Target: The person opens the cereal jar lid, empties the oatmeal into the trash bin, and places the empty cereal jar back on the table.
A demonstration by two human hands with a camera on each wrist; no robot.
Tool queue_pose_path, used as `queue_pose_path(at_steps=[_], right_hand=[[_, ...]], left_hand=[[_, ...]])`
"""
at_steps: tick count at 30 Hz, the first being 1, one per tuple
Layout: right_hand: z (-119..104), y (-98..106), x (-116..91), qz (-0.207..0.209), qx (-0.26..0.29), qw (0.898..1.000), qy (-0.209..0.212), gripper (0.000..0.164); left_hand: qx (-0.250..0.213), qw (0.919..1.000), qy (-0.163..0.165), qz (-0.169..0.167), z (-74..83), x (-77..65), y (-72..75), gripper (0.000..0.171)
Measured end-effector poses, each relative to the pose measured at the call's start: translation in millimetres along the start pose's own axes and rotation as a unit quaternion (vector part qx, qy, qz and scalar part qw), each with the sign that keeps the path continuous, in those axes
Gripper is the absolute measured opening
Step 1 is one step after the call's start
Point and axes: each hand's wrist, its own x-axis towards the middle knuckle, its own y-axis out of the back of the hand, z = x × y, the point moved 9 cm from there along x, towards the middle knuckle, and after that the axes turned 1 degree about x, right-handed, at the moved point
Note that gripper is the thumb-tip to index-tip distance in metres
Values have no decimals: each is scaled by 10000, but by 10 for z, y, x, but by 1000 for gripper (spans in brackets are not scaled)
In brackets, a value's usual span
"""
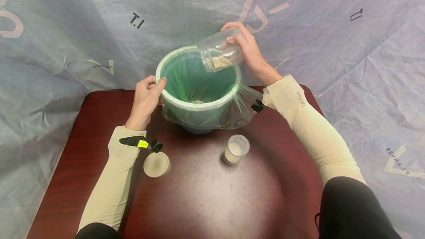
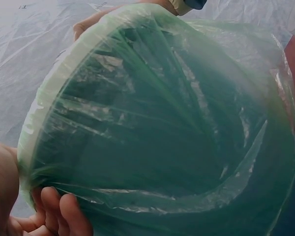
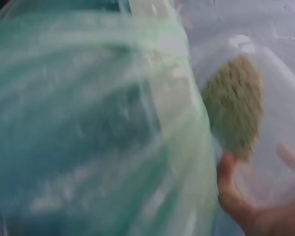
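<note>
My left hand (image 1: 145,102) grips the near-left rim of a trash bin (image 1: 199,107) lined with a thin green plastic bag (image 2: 177,98). In the left wrist view its fingers (image 2: 73,216) curl under the rim over the bag. My right hand (image 1: 249,52) holds a clear jar (image 1: 220,41) tilted on its side, its open mouth over the bin's far-right rim. Pale flaky grains (image 3: 236,103) lie along the jar's lower wall. A small heap of similar grains (image 1: 198,102) shows at the bin's bottom.
On the dark red table (image 1: 199,202) stands a small clear container (image 1: 236,150) with pale grains inside. A round beige lid (image 1: 156,165) lies to its left, by my left wrist. Loose bag plastic (image 1: 242,110) hangs at the bin's right. Grey sheeting (image 1: 166,3) hangs behind.
</note>
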Motion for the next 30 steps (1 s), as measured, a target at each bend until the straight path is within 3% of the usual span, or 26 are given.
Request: queue_pose_path(at_steps=[4,8,14,16,20,26,30], right_hand=[[2,30,27,596,81,9979,253,23],[-4,32,31,823,61,9959,366,19],[-165,-40,40,449,-627,9894,1227,20],[-196,-53,47,378,-631,9878,1373,19],[-190,-61,68,350,-525,9902,1250,17],[-201,-144,64,84,-1181,9845,1297,25],[-196,-180,66,8,-1317,9831,1272,28]], left_hand=[[18,10000,3,8,-3,2,8,33],[58,10000,17,4,-8,-3,15,34],[57,10000,-4,18,-8,-13,29,36],[42,10000,-11,27,-8,-13,35,36],[15,10000,2,48,-9,-13,46,35],[69,10000,-8,47,-6,-18,54,33],[29,10000,9,72,-13,-15,51,32]])
